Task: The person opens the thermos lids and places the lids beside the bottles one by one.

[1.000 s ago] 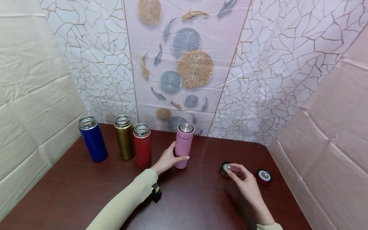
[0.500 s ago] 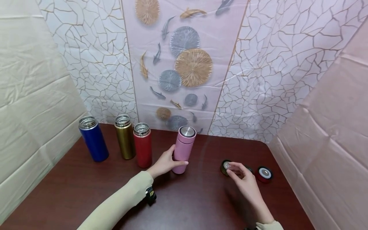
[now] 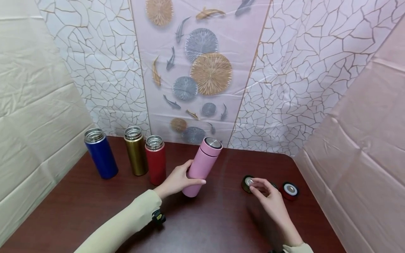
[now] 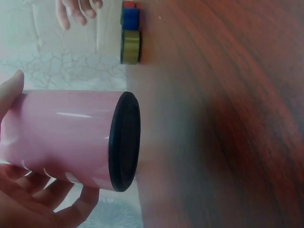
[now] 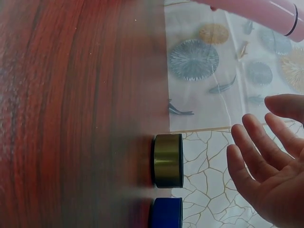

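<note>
In the head view my left hand (image 3: 177,181) grips the pink thermos bottle (image 3: 204,163) round its body. The bottle has its steel-topped lid on and leans to the right. In the left wrist view its black base (image 4: 124,142) is clear of the table. My right hand (image 3: 272,202) hovers, fingers loosely bent, with nothing between them. Near it lie a gold lid (image 3: 246,184) and a red lid (image 3: 290,191), undersides up. A blue lid (image 5: 166,213) sits between them, mostly hidden by the right hand in the head view.
Three lidless bottles stand upright on the left: blue (image 3: 102,154), gold (image 3: 136,153) and red (image 3: 156,161). They rest on a dark red-brown wooden table (image 3: 202,228). A patterned cloth (image 3: 209,73) hangs behind, with pale cloth walls at both sides.
The pink bottle has gone from upright to leaning right, and my left hand has drawn it nearer and off the table. The right hand has hardly moved.
</note>
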### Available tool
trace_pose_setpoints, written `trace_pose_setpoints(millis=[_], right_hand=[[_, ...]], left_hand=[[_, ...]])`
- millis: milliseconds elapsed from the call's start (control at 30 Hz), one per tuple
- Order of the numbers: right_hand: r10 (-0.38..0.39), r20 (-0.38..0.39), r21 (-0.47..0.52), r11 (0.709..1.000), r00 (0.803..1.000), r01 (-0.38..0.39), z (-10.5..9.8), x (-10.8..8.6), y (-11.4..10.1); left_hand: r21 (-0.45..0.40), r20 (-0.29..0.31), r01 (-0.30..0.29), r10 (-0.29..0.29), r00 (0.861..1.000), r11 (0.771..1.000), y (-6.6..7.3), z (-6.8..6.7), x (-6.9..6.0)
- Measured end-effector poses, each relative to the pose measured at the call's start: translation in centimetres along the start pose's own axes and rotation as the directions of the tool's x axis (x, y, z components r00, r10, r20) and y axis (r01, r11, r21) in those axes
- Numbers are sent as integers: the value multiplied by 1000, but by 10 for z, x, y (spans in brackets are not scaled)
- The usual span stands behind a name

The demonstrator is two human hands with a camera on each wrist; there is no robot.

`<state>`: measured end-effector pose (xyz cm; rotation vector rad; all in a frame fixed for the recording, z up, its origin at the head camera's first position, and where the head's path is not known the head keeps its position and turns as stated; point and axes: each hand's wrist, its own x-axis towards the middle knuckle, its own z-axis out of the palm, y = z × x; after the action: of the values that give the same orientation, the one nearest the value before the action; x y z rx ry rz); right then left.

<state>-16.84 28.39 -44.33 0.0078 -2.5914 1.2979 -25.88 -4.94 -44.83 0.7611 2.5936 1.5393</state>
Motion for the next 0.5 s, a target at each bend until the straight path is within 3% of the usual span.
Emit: trace_pose_setpoints(millis=[267, 500], right_hand=[[-90, -4, -4, 996, 996, 90, -5, 0, 0], [-139, 41, 8, 990, 990, 138, -6, 1, -12]], left_hand=[[46, 35, 5, -7, 999, 999, 12, -8, -15], [99, 61, -23, 17, 998, 995, 14, -6, -28]])
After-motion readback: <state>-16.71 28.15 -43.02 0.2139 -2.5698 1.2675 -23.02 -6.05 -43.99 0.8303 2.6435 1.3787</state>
